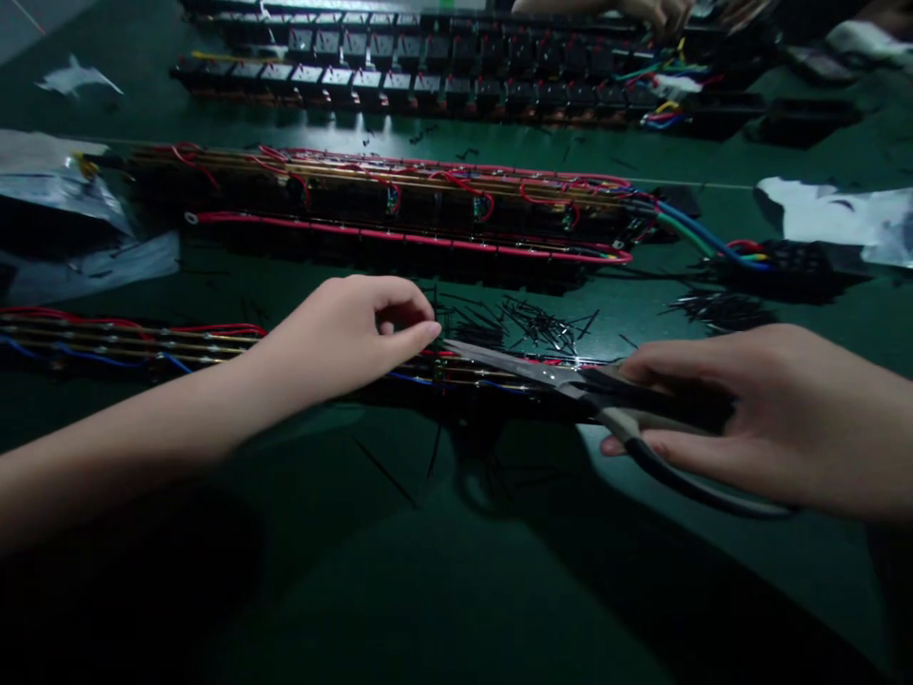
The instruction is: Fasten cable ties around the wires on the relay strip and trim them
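Observation:
My left hand (363, 328) is closed in a pinch, thumb against fingertips, over a long wired assembly (499, 376) with brass-coloured rails and red and blue wires. Whatever the pinch holds, if anything, is too small to make out. From the right, my right hand (785, 419) grips a pair of scissors (571, 381) with dark, grey-edged handles. Their pointed blades reach left over the assembly, and the tips lie just beside my left thumb. Just behind them is a pile of thin black strips (538, 322), which look like cable tie offcuts.
Behind lies a second long assembly (399, 190) with red wires and a thick cable bundle (706, 233). Rows of black blocks (385, 81) stand farther back, where another person's hand (660, 14) works. Silvery bags (64, 190) lie left, white wrapping (842, 219) right. Loose strips lie on the green tabletop (399, 580).

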The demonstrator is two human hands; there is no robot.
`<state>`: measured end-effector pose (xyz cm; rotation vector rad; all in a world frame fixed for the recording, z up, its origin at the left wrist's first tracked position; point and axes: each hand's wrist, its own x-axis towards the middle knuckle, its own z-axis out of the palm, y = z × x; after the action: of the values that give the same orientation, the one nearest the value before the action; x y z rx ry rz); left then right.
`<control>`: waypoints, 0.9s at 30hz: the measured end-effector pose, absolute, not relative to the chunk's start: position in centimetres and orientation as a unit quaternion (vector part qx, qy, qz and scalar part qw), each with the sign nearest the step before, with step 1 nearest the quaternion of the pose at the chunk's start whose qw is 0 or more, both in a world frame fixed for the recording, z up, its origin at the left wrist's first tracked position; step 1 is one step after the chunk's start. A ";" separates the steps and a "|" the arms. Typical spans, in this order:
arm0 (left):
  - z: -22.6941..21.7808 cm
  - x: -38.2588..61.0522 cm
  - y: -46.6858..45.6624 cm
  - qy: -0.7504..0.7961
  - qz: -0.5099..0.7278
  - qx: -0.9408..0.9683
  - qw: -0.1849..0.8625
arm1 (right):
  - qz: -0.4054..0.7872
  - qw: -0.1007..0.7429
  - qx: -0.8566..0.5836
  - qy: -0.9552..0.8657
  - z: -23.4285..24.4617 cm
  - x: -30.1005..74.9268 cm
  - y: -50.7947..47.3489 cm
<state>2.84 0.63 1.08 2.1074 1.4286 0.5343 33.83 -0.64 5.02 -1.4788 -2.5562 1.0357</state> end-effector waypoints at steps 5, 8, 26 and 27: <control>0.3 3.2 2.7 0.473 0.212 0.784 0.342 | 0.265 -0.030 -0.463 -0.845 5.1 33.7 0.4; -0.2 3.1 3.1 0.469 0.239 0.764 0.372 | 0.267 -0.040 -0.451 -0.851 4.7 34.0 0.6; -0.5 3.4 3.0 0.467 0.286 0.742 0.387 | 0.305 -0.037 -0.431 -0.849 3.1 34.1 1.2; -0.5 3.4 3.0 0.465 0.288 0.742 0.386 | 0.312 -0.031 -0.435 -0.844 3.1 34.1 1.2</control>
<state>3.38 2.98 -0.47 1.8898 1.1850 0.7342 34.05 1.21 3.13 -1.3960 -2.7053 0.9995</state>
